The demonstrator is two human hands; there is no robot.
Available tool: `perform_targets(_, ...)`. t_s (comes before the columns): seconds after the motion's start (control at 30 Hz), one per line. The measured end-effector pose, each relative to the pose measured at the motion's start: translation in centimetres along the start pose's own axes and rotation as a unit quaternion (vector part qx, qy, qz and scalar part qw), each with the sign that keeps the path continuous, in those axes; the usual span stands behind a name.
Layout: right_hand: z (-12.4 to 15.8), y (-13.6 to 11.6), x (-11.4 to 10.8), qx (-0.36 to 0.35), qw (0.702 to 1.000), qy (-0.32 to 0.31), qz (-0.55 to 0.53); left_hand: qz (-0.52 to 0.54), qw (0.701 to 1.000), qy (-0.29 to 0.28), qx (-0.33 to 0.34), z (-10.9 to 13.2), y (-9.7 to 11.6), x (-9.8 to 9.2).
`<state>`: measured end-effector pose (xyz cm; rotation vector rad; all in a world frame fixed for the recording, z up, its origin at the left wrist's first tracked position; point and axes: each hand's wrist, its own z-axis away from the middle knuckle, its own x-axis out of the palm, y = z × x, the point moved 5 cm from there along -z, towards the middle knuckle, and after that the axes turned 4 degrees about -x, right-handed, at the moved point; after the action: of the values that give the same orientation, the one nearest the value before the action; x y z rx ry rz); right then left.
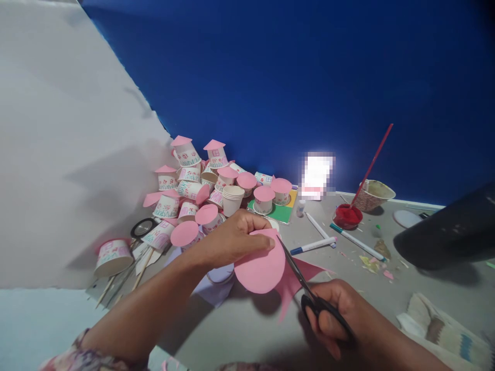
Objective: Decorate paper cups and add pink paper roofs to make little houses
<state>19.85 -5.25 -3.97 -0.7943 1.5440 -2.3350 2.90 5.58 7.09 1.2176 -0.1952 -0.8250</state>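
Pink paper circle (260, 270) pinched in left hand (232, 239) grip, right hand (340, 314) grip closed on black scissors (299, 281)

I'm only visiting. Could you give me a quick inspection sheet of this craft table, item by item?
Surface: grey table, strewn with paper scraps.
Job's things: pink paper circle; scissors with blades at its edge.
Clutter: pile of decorated paper cups, markers, red paint dish, bowl with a red stick, cloth.
Hands: left hand pinches the circle; right hand grips the scissors.
Cables: nothing seen.
Surroundings: blue wall behind, white sheet at left.
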Motion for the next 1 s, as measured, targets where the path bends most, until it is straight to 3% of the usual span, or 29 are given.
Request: perform_targets(1.0, 0.2, 0.3, -0.3, 0.033, 0.999, -0.01, 0.014, -0.071, 0.996, -0.05, 0.007, -0.1, 0.9, -0.1)
